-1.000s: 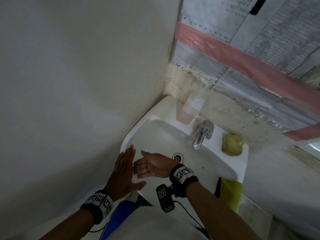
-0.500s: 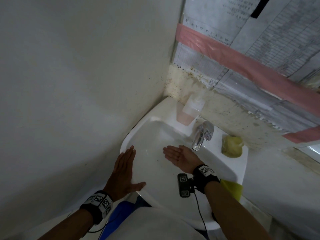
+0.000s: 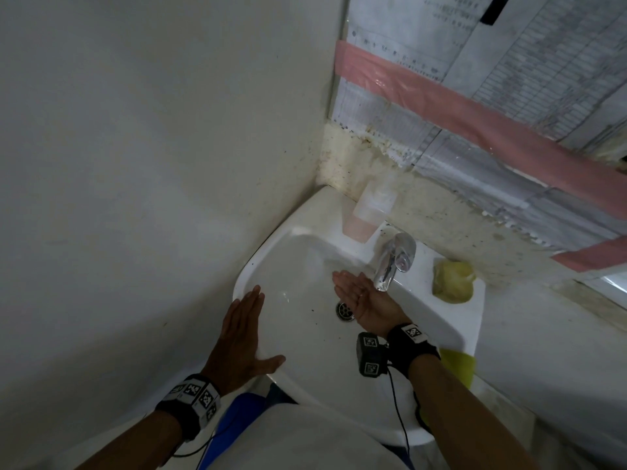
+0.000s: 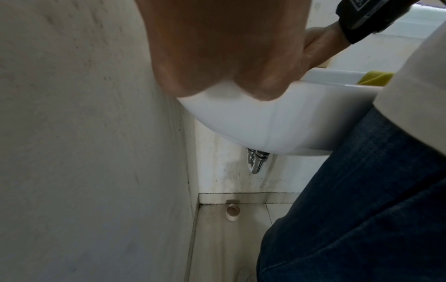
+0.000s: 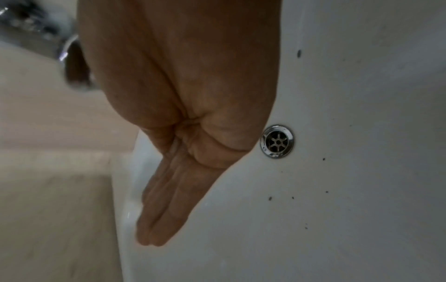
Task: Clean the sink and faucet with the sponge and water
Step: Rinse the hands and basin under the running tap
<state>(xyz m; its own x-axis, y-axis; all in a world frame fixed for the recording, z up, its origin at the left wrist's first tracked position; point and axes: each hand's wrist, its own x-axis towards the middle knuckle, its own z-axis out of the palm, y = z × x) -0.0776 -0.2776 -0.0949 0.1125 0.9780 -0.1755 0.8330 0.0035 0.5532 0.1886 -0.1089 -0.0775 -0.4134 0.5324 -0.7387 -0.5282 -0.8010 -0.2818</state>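
The right hand is cupping palm-up, fingers straight and together, holding nothing, under the faucet spout, likely to catch water. The left hand is lying flat on the sink rim's near-left edge, probably bracing. The sponge is sitting untouched on the far-right ledge.

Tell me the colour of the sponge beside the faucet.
Yellow-green. The sponge shows best in the head view, right of the faucet.
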